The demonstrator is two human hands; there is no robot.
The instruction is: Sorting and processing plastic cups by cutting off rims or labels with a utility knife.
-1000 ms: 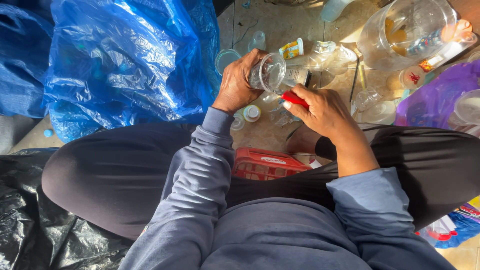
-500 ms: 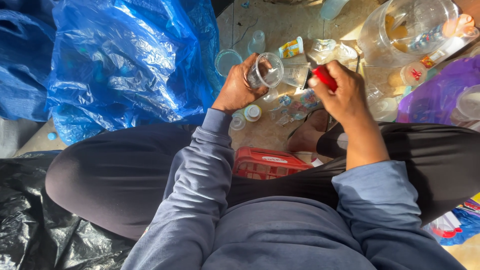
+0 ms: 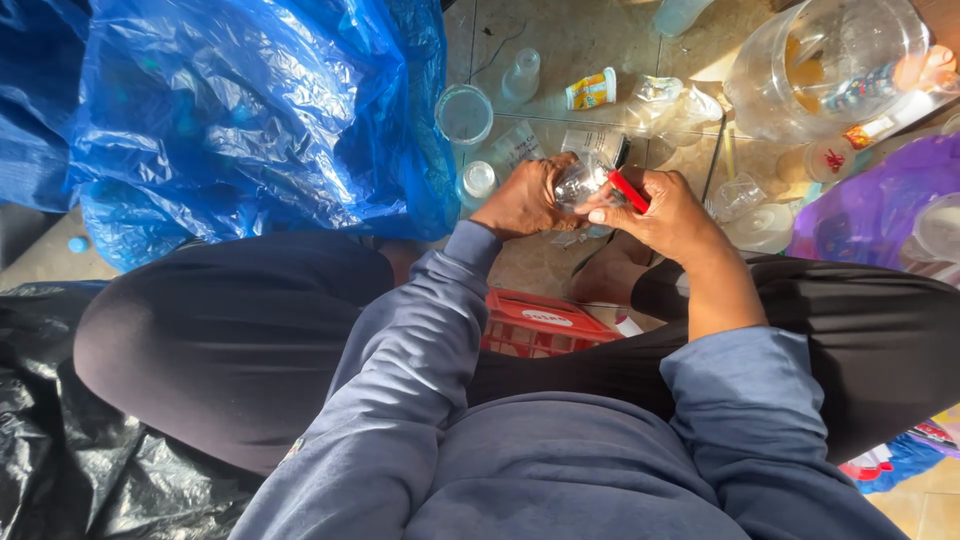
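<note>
- The left hand (image 3: 525, 195) was wrapped around a small clear plastic bottle (image 3: 580, 182), held up above the tiled floor (image 3: 570, 35) between the person's knees; its grip was closed on the bottle's body
- The right hand (image 3: 670, 215) met the bottle from the other side, pinching a red tool (image 3: 629, 190) between thumb and fingers, its grip narrow and closed on that tool
- The bottle looked thin-walled and light, likely to dent or crumple under a hard squeeze and a bit slippery; the body seemed the safest place to hold, with a moderate squeeze
- A blue plastic bag (image 3: 250, 120) lay toward the floor's left side, a big clear jug (image 3: 830, 65) toward the far right corner, a red crate (image 3: 545, 325) just under the hands
</note>
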